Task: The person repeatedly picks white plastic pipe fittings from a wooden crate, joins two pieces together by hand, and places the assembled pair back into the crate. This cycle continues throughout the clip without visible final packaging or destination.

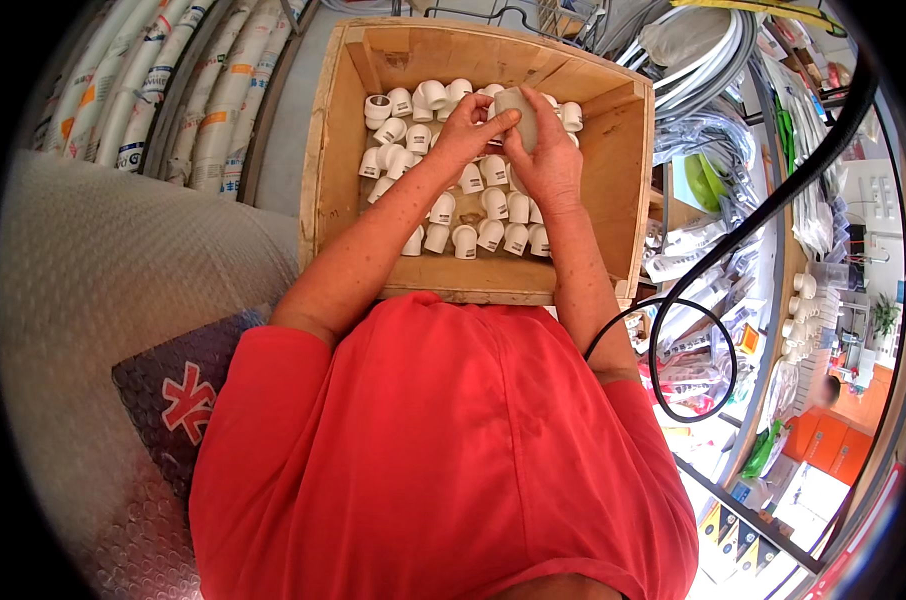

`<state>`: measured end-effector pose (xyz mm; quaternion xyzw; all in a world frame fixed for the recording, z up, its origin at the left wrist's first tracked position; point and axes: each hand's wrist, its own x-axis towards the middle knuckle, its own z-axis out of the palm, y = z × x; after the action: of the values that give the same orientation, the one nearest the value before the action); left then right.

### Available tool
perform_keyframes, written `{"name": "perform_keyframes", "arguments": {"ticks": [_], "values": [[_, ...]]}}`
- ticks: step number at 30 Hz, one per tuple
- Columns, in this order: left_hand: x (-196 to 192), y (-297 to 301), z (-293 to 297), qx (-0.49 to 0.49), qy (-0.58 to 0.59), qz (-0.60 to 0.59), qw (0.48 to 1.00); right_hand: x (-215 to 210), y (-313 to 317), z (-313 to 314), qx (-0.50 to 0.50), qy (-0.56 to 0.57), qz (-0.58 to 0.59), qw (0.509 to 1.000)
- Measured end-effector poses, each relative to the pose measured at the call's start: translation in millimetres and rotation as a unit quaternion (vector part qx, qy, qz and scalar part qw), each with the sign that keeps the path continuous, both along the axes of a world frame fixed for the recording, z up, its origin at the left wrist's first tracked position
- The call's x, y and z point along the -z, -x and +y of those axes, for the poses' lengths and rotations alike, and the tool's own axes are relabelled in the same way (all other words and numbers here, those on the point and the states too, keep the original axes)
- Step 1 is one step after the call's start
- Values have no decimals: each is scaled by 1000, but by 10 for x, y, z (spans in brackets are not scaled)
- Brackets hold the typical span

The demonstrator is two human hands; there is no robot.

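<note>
Over the far part of a wooden crate (325, 170), both of my hands meet around a dull grey-beige piece (514, 103); its exact kind is partly hidden by my fingers. My left hand (465, 132) grips its left side with thumb and fingers. From the right, my right hand (550, 155) closes on the same piece. Below and around them, white plastic pipe elbows (464, 241) cover much of the crate's bottom, several standing in a row along the near side. A few elbows are hidden behind my hands and forearms.
Long wrapped pipes (218, 120) lie on a rack at the left, beside a large roll of bubble wrap (143, 240). Coiled hoses (708, 60) and shelves of bagged goods stand at the right. A black cable (763, 215) loops near my right arm. Another person (811, 420) is far right.
</note>
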<state>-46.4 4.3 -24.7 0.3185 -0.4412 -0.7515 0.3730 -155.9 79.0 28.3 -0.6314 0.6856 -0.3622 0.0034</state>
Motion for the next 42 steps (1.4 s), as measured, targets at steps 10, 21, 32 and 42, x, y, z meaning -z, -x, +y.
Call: {"name": "perform_keyframes", "arguments": {"ticks": [10, 21, 32, 42], "values": [[-59, -43, -21, -90, -6, 0, 996, 65, 58, -38, 20, -21, -251, 968], [-139, -106, -26, 22, -23, 39, 999, 275, 293, -104, -42, -74, -479, 874], [-154, 5, 35, -212, 363, -196, 886, 377, 278, -133, 27, 5, -424, 905], [-256, 6, 225, -154, 495, -273, 811, 360, 227, -140, 71, -43, -511, 855]]}}
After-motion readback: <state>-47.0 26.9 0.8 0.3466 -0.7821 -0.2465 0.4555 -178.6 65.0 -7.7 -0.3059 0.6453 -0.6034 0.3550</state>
